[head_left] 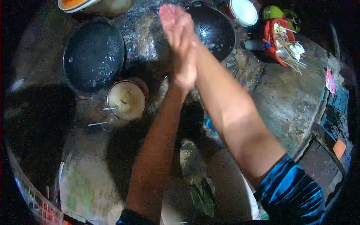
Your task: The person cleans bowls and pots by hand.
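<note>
My left hand (185, 69) and my right hand (179, 24) are raised in front of me, pressed against each other with the fingers stretched out and pointing away. The fingers overlap and are partly blurred. No object shows in either hand; whatever lies between the palms is hidden. Behind them to the right is a large dark wok (215, 28) with a wet shine. On the left sits a wide dark pan (93, 56) with water or bubbles on its surface. A pale round bucket (127, 99) holding cloudy liquid and a utensil stands just left of my left wrist.
A white-topped container (243, 12) stands at the upper right, near a red basket (270, 43) of sticks and scraps and a bottle (255, 45). An orange-filled bowl (77, 4) is at the top left. A plastic crate (41, 204) stands at the lower left.
</note>
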Demonstrator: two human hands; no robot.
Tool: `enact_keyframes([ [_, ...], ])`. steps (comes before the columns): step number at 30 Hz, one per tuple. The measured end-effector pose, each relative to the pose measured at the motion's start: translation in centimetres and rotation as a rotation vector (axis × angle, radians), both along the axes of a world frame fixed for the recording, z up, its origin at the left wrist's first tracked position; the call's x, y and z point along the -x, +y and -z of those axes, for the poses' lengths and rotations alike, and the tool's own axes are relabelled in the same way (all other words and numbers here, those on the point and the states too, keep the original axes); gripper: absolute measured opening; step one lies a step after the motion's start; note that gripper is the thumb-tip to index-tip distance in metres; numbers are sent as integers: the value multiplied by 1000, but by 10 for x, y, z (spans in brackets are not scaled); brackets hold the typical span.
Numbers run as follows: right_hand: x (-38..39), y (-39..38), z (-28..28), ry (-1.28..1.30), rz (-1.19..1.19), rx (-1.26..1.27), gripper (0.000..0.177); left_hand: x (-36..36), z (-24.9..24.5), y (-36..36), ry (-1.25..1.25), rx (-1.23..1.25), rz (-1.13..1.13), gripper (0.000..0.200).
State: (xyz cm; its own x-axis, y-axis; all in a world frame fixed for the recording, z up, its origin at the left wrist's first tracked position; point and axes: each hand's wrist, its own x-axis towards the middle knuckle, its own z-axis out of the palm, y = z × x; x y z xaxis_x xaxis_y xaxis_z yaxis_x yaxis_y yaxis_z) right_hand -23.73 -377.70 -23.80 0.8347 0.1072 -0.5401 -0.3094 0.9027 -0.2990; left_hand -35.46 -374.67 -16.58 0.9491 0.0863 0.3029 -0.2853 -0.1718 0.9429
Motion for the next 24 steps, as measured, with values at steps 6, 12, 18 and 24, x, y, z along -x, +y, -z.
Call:
enact_keyframes([
  [6,26,28,-69,21,88,65,32,-71,61,40,319,1389,77,37],
  [12,24,41,-90,295,50,316,34,0,-24,37,135,-5,-101,40],
  [18,32,66,-191,365,296,-69,53,35,-141,44,304,142,-138,57],
  [24,88,107,-282,190,-282,359,35,24,-234,103,574,680,-236,50],
])
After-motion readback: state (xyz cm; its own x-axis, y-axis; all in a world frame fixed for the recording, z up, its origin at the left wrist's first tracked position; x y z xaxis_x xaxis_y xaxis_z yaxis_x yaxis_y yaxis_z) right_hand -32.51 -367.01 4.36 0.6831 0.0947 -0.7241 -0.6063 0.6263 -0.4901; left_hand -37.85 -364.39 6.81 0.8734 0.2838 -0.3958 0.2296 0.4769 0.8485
